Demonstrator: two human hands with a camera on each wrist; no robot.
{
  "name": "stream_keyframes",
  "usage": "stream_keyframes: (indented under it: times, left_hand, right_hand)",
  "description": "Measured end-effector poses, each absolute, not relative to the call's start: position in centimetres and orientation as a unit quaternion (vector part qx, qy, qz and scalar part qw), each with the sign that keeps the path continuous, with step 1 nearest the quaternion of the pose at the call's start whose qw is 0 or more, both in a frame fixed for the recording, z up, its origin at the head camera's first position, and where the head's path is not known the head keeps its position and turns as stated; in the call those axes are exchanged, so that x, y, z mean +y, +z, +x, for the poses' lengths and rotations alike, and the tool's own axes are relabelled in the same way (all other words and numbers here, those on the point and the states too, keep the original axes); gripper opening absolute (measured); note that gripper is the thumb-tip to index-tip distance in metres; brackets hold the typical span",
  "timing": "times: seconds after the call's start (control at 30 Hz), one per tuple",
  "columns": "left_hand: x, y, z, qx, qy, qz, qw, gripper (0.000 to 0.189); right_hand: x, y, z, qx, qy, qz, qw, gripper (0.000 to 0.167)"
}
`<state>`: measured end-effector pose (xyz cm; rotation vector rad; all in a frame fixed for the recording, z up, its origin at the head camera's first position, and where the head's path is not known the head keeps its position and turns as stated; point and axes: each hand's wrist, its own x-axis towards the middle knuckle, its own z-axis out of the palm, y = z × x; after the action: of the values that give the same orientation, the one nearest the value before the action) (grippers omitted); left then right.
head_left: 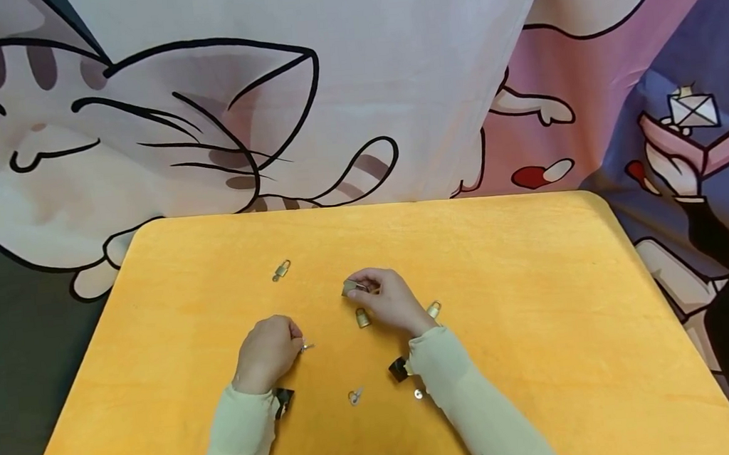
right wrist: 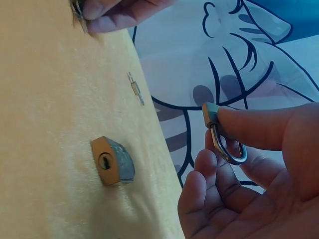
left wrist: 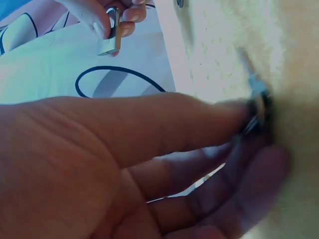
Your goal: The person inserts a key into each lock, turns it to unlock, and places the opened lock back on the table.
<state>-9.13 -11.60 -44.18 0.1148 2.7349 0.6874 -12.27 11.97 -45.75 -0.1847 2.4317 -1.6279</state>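
My left hand (head_left: 268,353), low over the left-middle of the table, pinches a small key (left wrist: 258,85) between thumb and fingertips; its blade sticks out past them, blurred in the left wrist view. With thumb and fingers my right hand (head_left: 391,298) holds a padlock (right wrist: 211,115) by its body, its curved shackle pointing back toward the palm. Just below that hand, a brass-faced padlock (head_left: 362,318) rests on the table, its keyhole showing in the right wrist view. Another padlock (head_left: 434,309) lies beside the right wrist, partly hidden by it.
Farther back on the yellow table (head_left: 508,259) lies a padlock with a key in it (head_left: 281,270). Nearer the front are small keys (head_left: 355,397) and a small round silvery piece (head_left: 419,394) by the right sleeve. A cartoon-printed cloth (head_left: 351,57) hangs behind the table.
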Motion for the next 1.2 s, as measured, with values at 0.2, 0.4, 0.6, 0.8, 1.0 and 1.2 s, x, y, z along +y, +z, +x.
stream_keyframes:
  times: [0.2, 0.4, 0.6, 0.8, 1.0, 1.2]
  left_hand:
    - [-11.7, -44.9, -9.3, 0.953, 0.287, 0.034, 0.093, 0.032]
    - [-11.0, -44.8, -9.6, 0.931, 0.362, 0.045, -0.018, 0.013]
    - [-9.8, -43.5, -10.1, 0.900, 0.431, 0.037, -0.058, 0.010]
    - [-8.1, -41.7, -10.6, 0.862, 0.505, 0.031, -0.039, 0.010]
    - [-6.4, -40.7, -10.6, 0.843, 0.533, 0.050, -0.044, 0.007]
    - [-5.0, -40.6, -10.4, 0.855, 0.501, 0.093, -0.093, 0.015]
  right_hand:
    - [12.3, -46.0, -12.0, 0.813, -0.573, -0.045, 0.094, 0.022]
    - [12.9, -45.7, -12.0, 0.770, -0.630, -0.025, 0.098, 0.023]
    - [13.7, -45.0, -12.1, 0.638, -0.756, -0.038, 0.143, 0.029]
    - [14.1, -44.5, -12.2, 0.603, -0.785, -0.031, 0.141, 0.029]
    - [14.3, -44.2, -12.2, 0.594, -0.794, -0.020, 0.127, 0.032]
    - [14.3, -43.8, -12.1, 0.559, -0.821, -0.013, 0.116, 0.027]
